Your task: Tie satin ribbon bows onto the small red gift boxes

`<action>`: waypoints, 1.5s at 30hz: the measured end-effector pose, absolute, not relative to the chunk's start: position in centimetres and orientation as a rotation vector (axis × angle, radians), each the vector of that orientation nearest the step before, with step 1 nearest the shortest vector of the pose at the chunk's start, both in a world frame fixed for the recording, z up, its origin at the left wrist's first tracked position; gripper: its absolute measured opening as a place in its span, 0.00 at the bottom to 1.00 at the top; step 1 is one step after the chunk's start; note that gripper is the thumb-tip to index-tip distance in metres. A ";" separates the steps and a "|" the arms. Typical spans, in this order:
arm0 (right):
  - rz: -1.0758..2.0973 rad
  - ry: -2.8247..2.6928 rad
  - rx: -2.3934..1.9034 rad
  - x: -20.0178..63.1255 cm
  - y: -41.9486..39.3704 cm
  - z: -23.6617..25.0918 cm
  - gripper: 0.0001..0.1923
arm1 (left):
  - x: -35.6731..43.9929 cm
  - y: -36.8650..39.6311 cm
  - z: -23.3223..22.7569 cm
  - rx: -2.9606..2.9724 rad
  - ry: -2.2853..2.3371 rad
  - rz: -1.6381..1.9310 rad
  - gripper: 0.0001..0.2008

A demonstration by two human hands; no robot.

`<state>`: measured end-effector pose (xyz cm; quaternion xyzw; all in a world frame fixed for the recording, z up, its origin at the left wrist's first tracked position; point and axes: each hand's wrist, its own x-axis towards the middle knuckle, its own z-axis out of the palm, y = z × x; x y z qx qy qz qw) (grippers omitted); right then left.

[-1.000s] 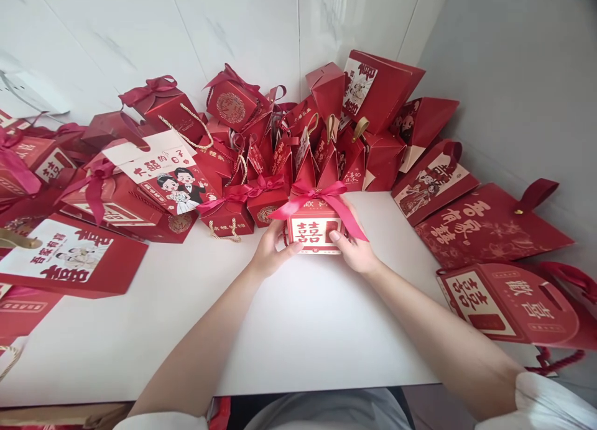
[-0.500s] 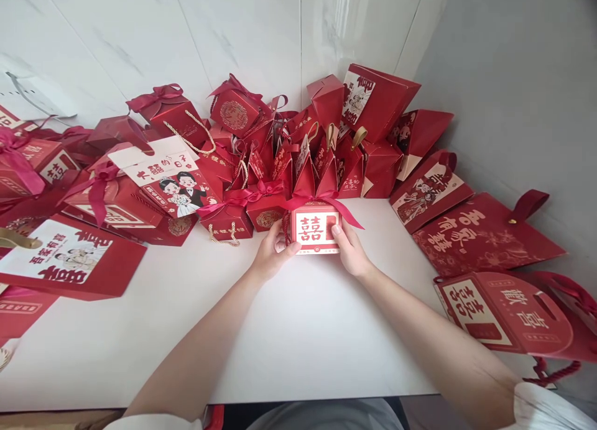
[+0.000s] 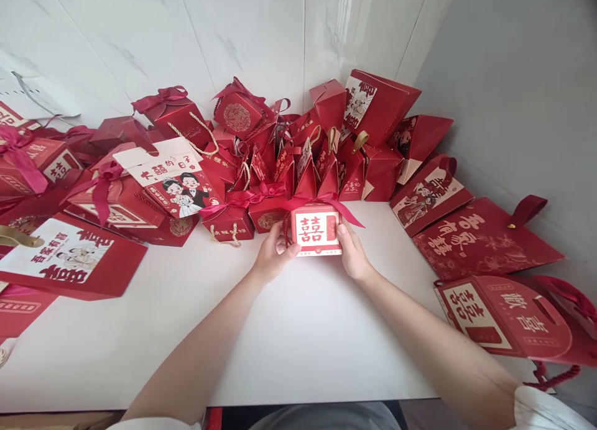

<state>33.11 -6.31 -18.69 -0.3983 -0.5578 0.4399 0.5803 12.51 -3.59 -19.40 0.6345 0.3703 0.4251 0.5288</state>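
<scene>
A small red and cream gift box [image 3: 316, 230] with a pink ribbon bow on top stands upright on the white table [image 3: 298, 330], against the row of red boxes behind it. My left hand [image 3: 272, 254] grips its left side. On its right side my right hand [image 3: 353, 251] holds it, thumb on the front face. A double-happiness character is printed on the front.
Several red gift boxes and bags crowd the back, among them a ribboned box [image 3: 230, 214] just left. A cartoon-couple bag [image 3: 175, 184] and a flat bag [image 3: 65, 259] lie at left. Flat red bags [image 3: 485, 237] and a handled box [image 3: 508, 318] lie at right. Tiled walls meet behind.
Both hands pushed the small box away from me, up against the row of boxes. Its bow now sits level behind the top edge.
</scene>
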 end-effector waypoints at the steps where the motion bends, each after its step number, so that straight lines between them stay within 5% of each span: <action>1: 1.032 -1.288 -0.927 33.0 -6.4 -18.6 0.27 | 12.5 -3.6 -19.4 1.517 0.882 1.022 0.35; 28: 1.092 -1.103 -1.054 33.0 -6.3 -19.0 0.31 | 12.6 -3.7 -19.2 1.463 0.787 1.038 0.48; 45: 1.114 -1.109 -1.139 33.2 -6.1 -19.2 0.31 | 12.3 -3.8 -17.7 1.478 0.742 0.853 0.40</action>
